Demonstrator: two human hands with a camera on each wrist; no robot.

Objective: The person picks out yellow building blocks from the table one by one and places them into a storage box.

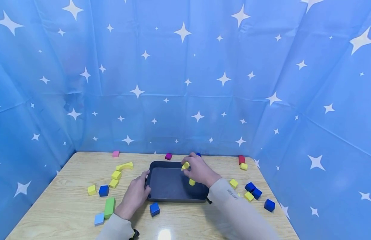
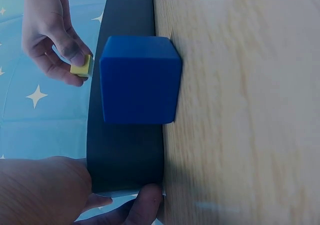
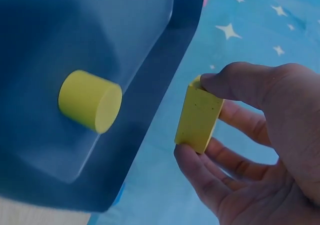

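A dark baking tray [image 1: 173, 200] lies on the wooden table. My left hand [image 1: 134, 193] holds its left edge, the thumb near the front corner in the left wrist view. My right hand [image 1: 198, 170] pinches a small yellow block [image 3: 200, 115] between thumb and fingertips, raised over the tray's right part. Beneath that hand a yellow cylinder [image 3: 90, 101] sits inside the tray, on its right side. Just in front of the tray is a blue cube [image 1: 154, 209], large in the left wrist view.
Left of the tray lie a yellow arch [image 1: 124, 166], yellow cubes, a blue cube [image 1: 103, 190], a green block [image 1: 109, 207] and a light blue cube [image 1: 99, 219]. On the right are blue cubes [image 1: 269, 205], yellow blocks and a red block [image 1: 241, 159]. A starry curtain [image 1: 185, 83] surrounds the table.
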